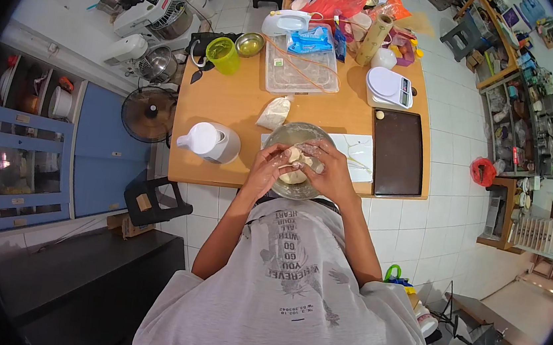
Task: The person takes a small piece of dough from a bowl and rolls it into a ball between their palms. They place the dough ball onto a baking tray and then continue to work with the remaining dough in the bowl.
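Over a metal bowl [286, 132] at the table's front edge, my two hands meet around a piece of pale dough [297, 155]. The fingers of my left hand [269, 166] are curled on one side of it. From the other side my right hand [331, 170] grips it with bent fingers. A larger lump of dough [292, 177] lies in the bowl just below the fingers. To the right, a small dough ball [380, 115] sits in the far left corner of a dark baking tray [397, 159]. Under the bowl's right side lies a white patterned sheet [357, 155].
A white jug [207, 140] stands left of the bowl, and a bag of white powder [274, 112] lies behind it. Farther back are a digital scale [388, 87], a clear plastic box [299, 71], a yellow-green cup [222, 55] and a small metal bowl [249, 44].
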Available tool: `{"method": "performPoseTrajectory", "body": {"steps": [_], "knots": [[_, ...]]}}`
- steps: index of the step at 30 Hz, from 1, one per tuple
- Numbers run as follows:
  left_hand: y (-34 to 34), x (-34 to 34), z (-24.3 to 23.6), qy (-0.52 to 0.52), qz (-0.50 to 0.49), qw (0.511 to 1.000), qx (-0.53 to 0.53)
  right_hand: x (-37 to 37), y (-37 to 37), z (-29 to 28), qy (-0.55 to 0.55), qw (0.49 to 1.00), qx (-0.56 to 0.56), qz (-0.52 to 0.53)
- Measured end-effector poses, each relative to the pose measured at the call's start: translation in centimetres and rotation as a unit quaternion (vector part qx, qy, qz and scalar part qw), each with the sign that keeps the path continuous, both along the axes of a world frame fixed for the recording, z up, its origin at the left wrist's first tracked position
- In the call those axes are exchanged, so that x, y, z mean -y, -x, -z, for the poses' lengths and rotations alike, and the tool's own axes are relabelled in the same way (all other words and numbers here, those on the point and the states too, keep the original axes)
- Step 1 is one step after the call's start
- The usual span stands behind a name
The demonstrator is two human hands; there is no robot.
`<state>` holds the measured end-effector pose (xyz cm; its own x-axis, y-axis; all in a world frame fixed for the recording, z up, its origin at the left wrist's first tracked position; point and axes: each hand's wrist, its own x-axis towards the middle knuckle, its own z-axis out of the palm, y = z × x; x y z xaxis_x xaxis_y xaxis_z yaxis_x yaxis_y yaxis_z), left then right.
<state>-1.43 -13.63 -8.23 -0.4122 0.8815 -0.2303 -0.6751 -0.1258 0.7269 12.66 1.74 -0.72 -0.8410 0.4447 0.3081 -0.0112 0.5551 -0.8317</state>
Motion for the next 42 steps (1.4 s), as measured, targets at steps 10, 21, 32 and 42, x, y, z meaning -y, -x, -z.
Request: {"method": "performPoseTrajectory", "body": {"steps": [10,21,32,42], "knots": [[-0.9,-1.0,-0.5,0.02,-0.039,0.999,0.0,0.6,0.3,0.8,0.005,0.998,0.001,0.066],[-0.8,-0.6,0.2,0.016,0.001,0.999,-0.027,0.1,0.3,1.0,0.065,0.996,0.013,0.065],[-1.0,-0.7,-0.2,0.045,-0.013,0.996,-0.075,-0.7,-0.1,0.7,0.014,1.0,0.011,0.021],[-1.6,-1.4,-1.3,0.059,-0.026,0.996,-0.056,-0.7,-0.8,1.2,0.138,0.99,0.029,0.029]]}}
